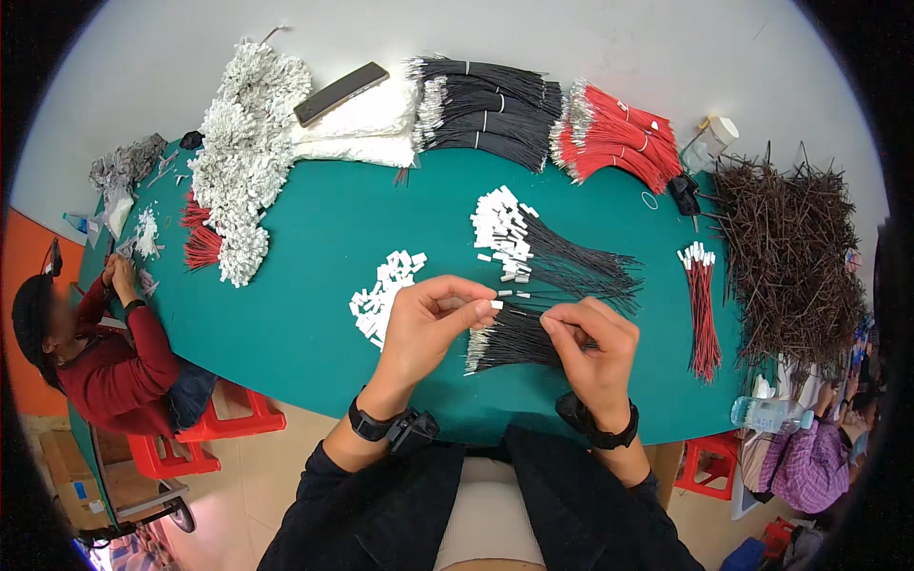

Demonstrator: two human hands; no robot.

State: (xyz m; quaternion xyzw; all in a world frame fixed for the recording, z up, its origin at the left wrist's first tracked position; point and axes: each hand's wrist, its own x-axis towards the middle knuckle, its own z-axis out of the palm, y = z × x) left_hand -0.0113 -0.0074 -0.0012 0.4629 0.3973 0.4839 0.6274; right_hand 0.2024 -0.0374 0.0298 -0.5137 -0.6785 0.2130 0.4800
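My left hand (pixel 428 328) pinches a small white plastic connector (pixel 496 305) between thumb and fingertips. My right hand (pixel 592 347) pinches a thin black wire (pixel 562 328) just right of it, above a loose bundle of black wires (pixel 509 343) on the green table (pixel 314 247). Behind the hands lies a fan of black wires with white connectors fitted (pixel 533 247). A small pile of loose white connectors (pixel 386 290) sits left of my left hand.
At the far edge lie white connector heaps (pixel 243 162), a phone (pixel 341 93), black wire bundles (pixel 486 105) and red wire bundles (pixel 614 138). Red wires (pixel 703 305) and a dark wire heap (pixel 795 257) lie right. One person (pixel 95 352) works at left, another (pixel 809 457) at right.
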